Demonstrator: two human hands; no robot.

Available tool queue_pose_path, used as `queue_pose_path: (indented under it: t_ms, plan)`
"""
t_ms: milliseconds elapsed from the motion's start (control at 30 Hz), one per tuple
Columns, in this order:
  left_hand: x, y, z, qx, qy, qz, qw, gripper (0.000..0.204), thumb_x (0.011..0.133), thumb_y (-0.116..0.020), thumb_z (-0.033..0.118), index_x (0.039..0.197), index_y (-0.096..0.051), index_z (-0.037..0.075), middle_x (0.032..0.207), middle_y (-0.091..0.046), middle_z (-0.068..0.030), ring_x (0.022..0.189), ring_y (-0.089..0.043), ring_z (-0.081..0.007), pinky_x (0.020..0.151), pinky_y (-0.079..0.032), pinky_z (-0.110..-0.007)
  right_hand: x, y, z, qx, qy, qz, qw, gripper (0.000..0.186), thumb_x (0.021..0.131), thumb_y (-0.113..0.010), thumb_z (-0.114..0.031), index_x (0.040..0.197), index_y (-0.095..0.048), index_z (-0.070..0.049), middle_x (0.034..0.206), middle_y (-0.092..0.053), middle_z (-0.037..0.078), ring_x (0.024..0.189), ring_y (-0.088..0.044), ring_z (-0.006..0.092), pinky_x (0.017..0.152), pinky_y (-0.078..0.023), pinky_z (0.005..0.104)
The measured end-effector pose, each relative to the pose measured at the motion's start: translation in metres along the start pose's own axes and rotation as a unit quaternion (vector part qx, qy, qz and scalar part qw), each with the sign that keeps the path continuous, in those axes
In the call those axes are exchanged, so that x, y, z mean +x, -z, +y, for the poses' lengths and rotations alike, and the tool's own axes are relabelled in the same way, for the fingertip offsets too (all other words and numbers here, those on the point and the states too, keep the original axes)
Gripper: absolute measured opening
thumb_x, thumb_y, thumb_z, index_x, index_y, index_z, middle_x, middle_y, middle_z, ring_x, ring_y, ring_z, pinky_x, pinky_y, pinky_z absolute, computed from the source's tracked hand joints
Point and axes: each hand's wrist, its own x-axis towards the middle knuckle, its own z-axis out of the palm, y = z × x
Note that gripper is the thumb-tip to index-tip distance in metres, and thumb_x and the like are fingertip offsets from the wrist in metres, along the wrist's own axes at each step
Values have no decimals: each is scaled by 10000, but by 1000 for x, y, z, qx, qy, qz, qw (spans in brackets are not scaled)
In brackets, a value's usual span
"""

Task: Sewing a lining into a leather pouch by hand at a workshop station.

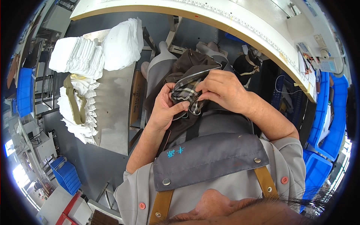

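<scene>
A dark brown garment (192, 58) lies bunched on my lap, over a grey apron (221, 123), with its zipper (199, 71) curving around an exposed plaid lining (189, 91). My left hand (168, 105) grips the garment at the lining's left side, thumb pressed on the plaid cloth near the lower zipper curve. From the right, my right hand (221, 89) pinches the plaid cloth with bent fingers. What lies beneath my fingertips is partly hidden.
At my left stands a metal table (114, 108) with white cloth stacks (75, 54) and an olive strap (77, 103). A long white worktop (240, 17) with a ruler strip curves across ahead. Blue bins (326, 123) stand at my right, more (65, 174) at lower left.
</scene>
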Motion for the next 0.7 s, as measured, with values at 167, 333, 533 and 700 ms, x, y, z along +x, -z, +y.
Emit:
queue_pose_path:
  t_ms: [167, 333, 533, 700]
  plan:
    - [1, 1, 1, 2, -4, -2, 1000, 521, 766, -800, -15, 1164, -465, 11, 973, -633, -64, 804, -656, -113, 716, -572, -241, 0, 14, 1, -76, 68, -33, 994, 217, 678, -737, -74, 878, -651, -62, 838, -607, 51, 774, -600, 238, 641, -497, 353]
    - [3, 0, 0, -6, 0, -7, 1000, 539, 753, -811, -17, 1168, -468, 15, 984, -637, -57, 860, -651, -110, 777, -564, -242, 1, 4, 4, -98, 119, -28, 988, 224, 672, -681, -67, 888, -636, -29, 843, -600, 78, 782, -600, 251, 672, -519, 356]
    - [3, 3, -1, -15, 6, -14, 1000, 569, 731, -833, -11, 1169, -472, 25, 995, -638, -47, 884, -647, -106, 801, -557, -243, 1, -5, 8, -80, 130, -57, 987, 159, 741, -630, -98, 887, -600, -43, 863, -564, 61, 812, -572, 232, 692, -519, 345]
    - [5, 8, -5, -21, 5, -15, 1000, 567, 730, -835, -13, 1165, -473, 30, 987, -642, -46, 882, -647, -106, 802, -556, -243, 2, -14, 4, -67, 105, -48, 991, 158, 739, -639, -104, 886, -610, -54, 850, -566, 53, 815, -572, 229, 685, -519, 347]
